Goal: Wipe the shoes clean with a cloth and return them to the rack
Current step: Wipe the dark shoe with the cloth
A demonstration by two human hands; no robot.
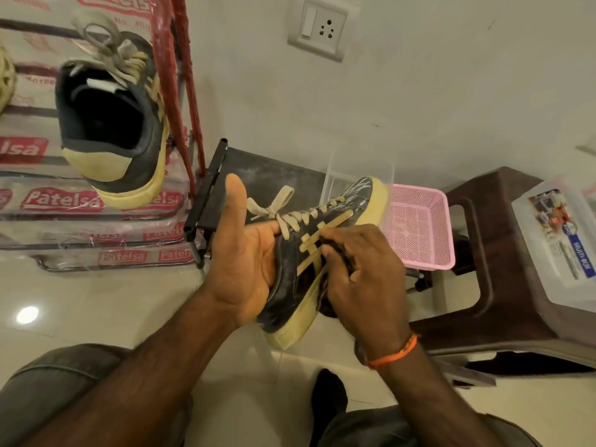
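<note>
Dark sneaker (300,279) with cream sole and cream stripes, held in the air above the pale floor (106,304), toe pointing away toward the pink basket (419,227). Left hand (245,253) at the heel side of this sneaker, fingers curled under and around the upper, thumb standing up straight beside the laces. Right hand (364,269) on the striped side of the sneaker, fingers bent and clamped on a dark cloth (338,253), only a small part of it visible between the fingers, pressed against the stripes. Orange thread band (396,351) around the right wrist.

Left of and above the held sneaker, a second sneaker (113,124) of the same kind on the rack (190,91), heel toward the camera, tilted with the sole edge over the shelf front. Shelves of the rack wrapped in clear plastic with red printed labels. Right of the held sneaker, beyond the pink basket, a brown plastic stool (490,253) carrying a clear box (554,253) with a printed label. Above the held sneaker, on the wall, a white switch and socket plate (317,27). Below the sneaker, near the bottom edge, both knees in dark trousers.
</note>
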